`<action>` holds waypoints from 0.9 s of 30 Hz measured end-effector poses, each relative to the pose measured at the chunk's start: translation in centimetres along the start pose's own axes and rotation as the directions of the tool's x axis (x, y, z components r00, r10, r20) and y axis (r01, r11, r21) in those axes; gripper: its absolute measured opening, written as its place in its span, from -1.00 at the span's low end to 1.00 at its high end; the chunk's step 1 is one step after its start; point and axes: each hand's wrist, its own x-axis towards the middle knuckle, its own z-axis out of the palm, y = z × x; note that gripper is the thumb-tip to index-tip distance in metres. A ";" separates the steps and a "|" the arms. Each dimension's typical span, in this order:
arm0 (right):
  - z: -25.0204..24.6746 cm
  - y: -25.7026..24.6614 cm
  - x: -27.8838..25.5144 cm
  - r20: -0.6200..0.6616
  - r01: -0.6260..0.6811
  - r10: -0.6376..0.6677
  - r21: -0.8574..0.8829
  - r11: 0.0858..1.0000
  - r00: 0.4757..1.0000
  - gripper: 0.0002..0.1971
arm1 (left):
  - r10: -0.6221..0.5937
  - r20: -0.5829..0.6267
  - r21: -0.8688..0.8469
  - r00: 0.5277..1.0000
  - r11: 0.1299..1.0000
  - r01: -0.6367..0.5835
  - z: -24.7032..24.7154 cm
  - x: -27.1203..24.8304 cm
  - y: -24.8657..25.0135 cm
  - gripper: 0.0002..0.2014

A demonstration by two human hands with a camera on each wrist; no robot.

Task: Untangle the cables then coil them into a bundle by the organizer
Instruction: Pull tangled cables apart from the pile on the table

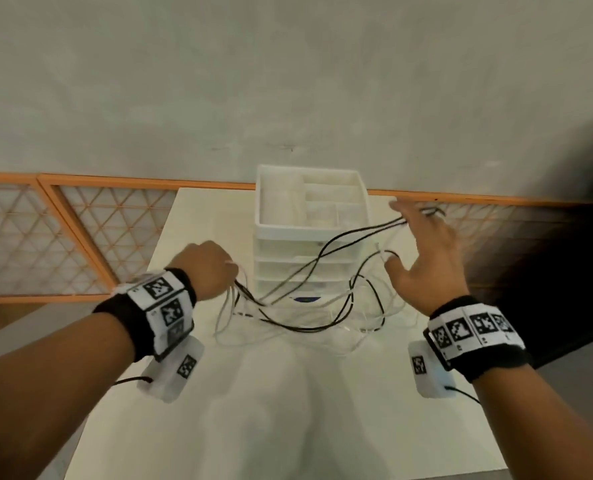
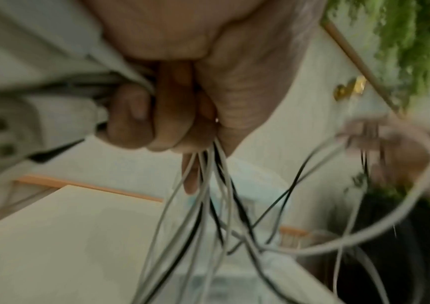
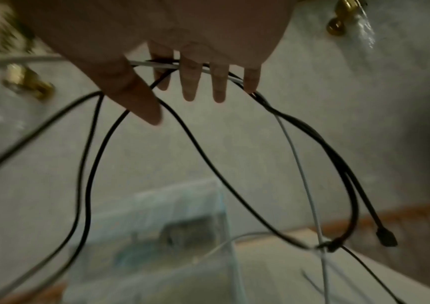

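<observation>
Here the left hand grips cables stretched sideways toward the spread right hand.

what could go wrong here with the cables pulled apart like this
1. Black and white cables cross at a small knot; spreading the hands further may cinch it tighter.
2. The right hand has straight fingers with strands merely draped over them, so they could slip off.
3. Strands run across the front of the organizer; a hard pull by the left hand might drag or tip it.
</observation>
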 end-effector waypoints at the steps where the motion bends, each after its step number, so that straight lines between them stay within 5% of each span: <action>1: 1.2 1.2 -0.7 0.039 -0.099 0.102 -0.061 0.993 0.994 -0.23 | -0.020 -0.091 -0.093 0.996 0.996 0.012 -0.9 -0.2 0.3 -0.63; 4: 4.3 4.1 -2.9 0.137 -0.401 0.422 -0.155 0.903 0.896 -0.38 | -0.088 -0.352 -0.416 0.932 0.906 -0.072 -4.3 -1.1 2.0 -0.65; 8: 7.9 8.4 -6.1 0.249 -0.671 0.703 -0.214 0.710 0.666 -0.72 | -0.245 -0.551 -0.746 0.798 0.573 -0.339 -8.6 -2.6 4.3 -0.77; 11: 11.5 12.7 -8.5 0.363 -0.755 0.797 -0.288 0.589 0.483 -0.61 | -0.261 -0.574 -0.752 0.776 0.544 -0.373 -9.3 -2.4 4.8 -0.78; 13: 12.2 13.4 -8.1 0.414 -0.829 0.806 -0.181 0.529 0.423 -0.51 | -0.245 -0.570 -0.728 0.784 0.593 -0.344 -8.6 -1.9 4.5 -0.70; 14: 11.7 13.0 -7.3 0.408 -0.849 0.791 -0.068 0.524 0.456 -0.57 | -0.245 -0.558 -0.716 0.793 0.624 -0.312 -7.9 -1.6 4.2 -0.67; 16: 10.0 11.0 -4.6 0.306 -0.752 0.696 0.127 0.646 0.650 -0.80 | -0.241 -0.529 -0.689 0.813 0.681 -0.246 -6.5 -1.2 3.8 -0.63; 18: 7.6 8.3 -1.9 0.126 -0.569 0.561 0.314 0.760 0.819 -0.86 | -0.248 -0.488 -0.680 0.837 0.710 -0.186 -5.4 -1.0 3.5 -0.59; 20: 5.9 6.7 -0.1 -0.043 -0.352 0.400 0.400 0.846 0.915 -0.84 | -0.273 -0.460 -0.694 0.845 0.705 -0.150 -5.0 -0.9 3.1 -0.57; 23: 4.6 6.1 0.7 -0.193 -0.191 0.280 0.384 0.903 0.940 -0.78 | -0.328 -0.438 -0.724 0.837 0.681 -0.112 -5.3 -1.2 2.7 -0.52; 27: 6.4 7.9 -1.3 0.017 -0.397 0.399 0.143 0.906 0.917 -0.66 | -0.366 -0.398 -0.804 0.841 0.581 -0.128 -6.7 -1.4 2.8 -0.66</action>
